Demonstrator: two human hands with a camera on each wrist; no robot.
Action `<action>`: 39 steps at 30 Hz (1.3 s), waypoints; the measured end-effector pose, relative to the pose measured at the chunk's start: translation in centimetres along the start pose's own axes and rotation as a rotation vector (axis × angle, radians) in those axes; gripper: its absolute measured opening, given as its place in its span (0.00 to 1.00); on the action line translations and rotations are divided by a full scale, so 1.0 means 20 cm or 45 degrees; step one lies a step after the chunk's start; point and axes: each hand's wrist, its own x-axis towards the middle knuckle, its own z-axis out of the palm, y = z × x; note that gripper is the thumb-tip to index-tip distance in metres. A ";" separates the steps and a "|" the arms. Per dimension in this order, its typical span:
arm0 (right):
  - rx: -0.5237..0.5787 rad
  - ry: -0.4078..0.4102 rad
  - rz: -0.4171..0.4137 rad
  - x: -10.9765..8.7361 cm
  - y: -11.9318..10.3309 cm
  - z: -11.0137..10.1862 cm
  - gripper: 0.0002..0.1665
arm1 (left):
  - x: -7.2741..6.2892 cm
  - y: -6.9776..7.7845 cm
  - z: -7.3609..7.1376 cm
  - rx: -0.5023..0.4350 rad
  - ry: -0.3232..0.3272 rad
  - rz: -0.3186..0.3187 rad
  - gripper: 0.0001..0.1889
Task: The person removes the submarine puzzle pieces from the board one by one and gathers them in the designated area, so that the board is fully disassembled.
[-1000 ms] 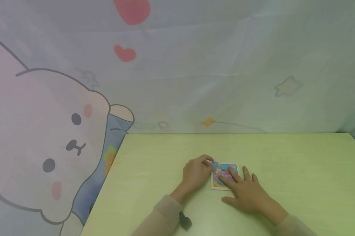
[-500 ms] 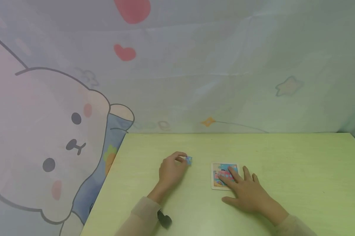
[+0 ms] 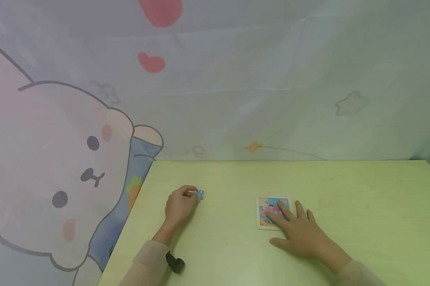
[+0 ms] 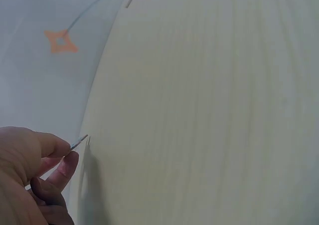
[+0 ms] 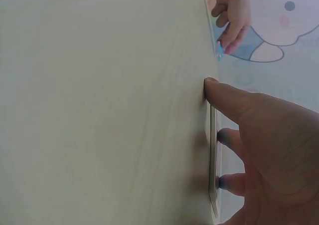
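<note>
My left hand (image 3: 180, 205) pinches a small blue jigsaw piece (image 3: 200, 194) between thumb and fingertips, over the left part of the table. Seen edge-on in the left wrist view, the piece (image 4: 79, 141) is thin and flat. My right hand (image 3: 302, 232) lies spread over a square picture puzzle (image 3: 266, 221) with a pale frame and a pink and blue picture. Two of its fingertips press on the picture, and the thumb reaches down beside the frame. In the right wrist view the puzzle board (image 5: 213, 160) shows as a thin edge under the fingers.
A pale wooden table (image 3: 229, 254) runs back to a cloth backdrop (image 3: 236, 79) printed with hearts, stars and a large bear. A dark strap end (image 3: 174, 263) hangs from the left sleeve.
My left hand has moved left, away from the puzzle, carrying the jigsaw piece from the frame's upper left corner. The right hand has stayed on the puzzle.
</note>
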 end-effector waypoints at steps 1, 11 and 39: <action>0.000 0.002 0.000 0.00 0.00 0.00 0.44 | 0.00 0.00 0.00 0.008 -0.003 0.002 0.10; -0.005 0.003 -0.010 0.00 -0.01 0.00 0.43 | -0.03 0.04 0.04 0.077 -0.096 0.066 0.12; 0.023 0.003 0.026 -0.01 0.03 0.00 0.46 | -0.09 0.22 0.12 0.081 -0.152 0.222 0.15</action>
